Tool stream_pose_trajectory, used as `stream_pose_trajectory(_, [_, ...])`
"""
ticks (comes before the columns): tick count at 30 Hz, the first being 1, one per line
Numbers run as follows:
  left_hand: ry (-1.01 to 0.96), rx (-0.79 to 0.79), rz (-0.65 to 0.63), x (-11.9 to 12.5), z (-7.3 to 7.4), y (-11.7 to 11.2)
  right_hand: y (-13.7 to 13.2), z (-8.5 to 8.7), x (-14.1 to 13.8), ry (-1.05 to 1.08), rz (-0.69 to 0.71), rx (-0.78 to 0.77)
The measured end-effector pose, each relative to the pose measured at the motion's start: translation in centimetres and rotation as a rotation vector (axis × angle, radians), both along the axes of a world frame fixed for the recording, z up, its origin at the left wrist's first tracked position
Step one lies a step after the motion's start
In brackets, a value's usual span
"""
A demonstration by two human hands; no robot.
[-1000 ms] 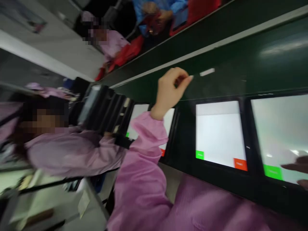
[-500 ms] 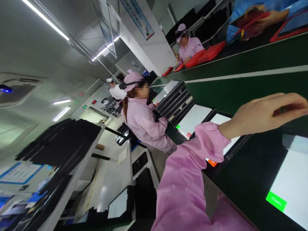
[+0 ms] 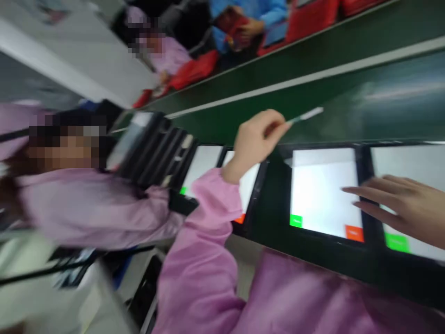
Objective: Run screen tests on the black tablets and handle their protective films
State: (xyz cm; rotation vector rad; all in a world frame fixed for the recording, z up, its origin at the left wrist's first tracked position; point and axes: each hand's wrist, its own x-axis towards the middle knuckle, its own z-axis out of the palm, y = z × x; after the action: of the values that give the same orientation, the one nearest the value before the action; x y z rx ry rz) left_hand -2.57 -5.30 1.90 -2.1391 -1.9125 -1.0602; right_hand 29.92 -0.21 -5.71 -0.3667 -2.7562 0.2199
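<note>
My left hand (image 3: 255, 139) is raised above a row of tablets, fingers pinched on a thin white stick (image 3: 306, 114) that points right over the green belt. My right hand (image 3: 399, 204) comes in from the right, open, fingers stretched flat across the dark frame between two lit tablets. The middle tablet (image 3: 321, 185) glows white with a green and an orange button at its near edge. The right tablet (image 3: 399, 160) is partly hidden by my right hand. Another lit tablet (image 3: 248, 183) lies under my left wrist.
A co-worker in a pink coat (image 3: 90, 208) sits at my left beside a stack of black tablets (image 3: 156, 148). The green conveyor belt (image 3: 347, 88) runs behind the tablets. Red trays (image 3: 194, 69) and other seated people, one in blue (image 3: 243, 18), are on its far side.
The view swung up toward the room and back down to the tablets. My right hand has moved in from the right edge over the screens. My left hand keeps its pinch on the stick.
</note>
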Motion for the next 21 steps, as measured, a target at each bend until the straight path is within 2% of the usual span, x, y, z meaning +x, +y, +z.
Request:
stream_pose_trajectory(2, [-0.101, 0.024, -0.075, -1.1, -0.9, 0.4, -0.5, 0.4, 0.9, -0.123, 0.023, -0.023])
stream_pose_trajectory(4, [-0.135, 0.037, -0.107, -1.8, -1.2, 0.5, -0.7, 0.5, 1.1, -0.142, 0.016, -0.032])
stream_pose_trajectory(11, [-0.109, 0.028, -0.073, -1.6, 0.0, 0.0, -2.8, 0.1, 1.1, -0.108, -0.021, -0.007])
stream_pose_trajectory(17, [-0.06, 0.037, -0.055, -1.4, 0.7, -0.9, -3.8, 0.1, -0.2, -0.098, -0.013, 0.088])
stream_pose_trajectory(21, [-0.031, 0.046, -0.003, -1.1, 0.9, -2.1, -4.5, 0.4, 0.0, -0.142, 0.003, 0.014])
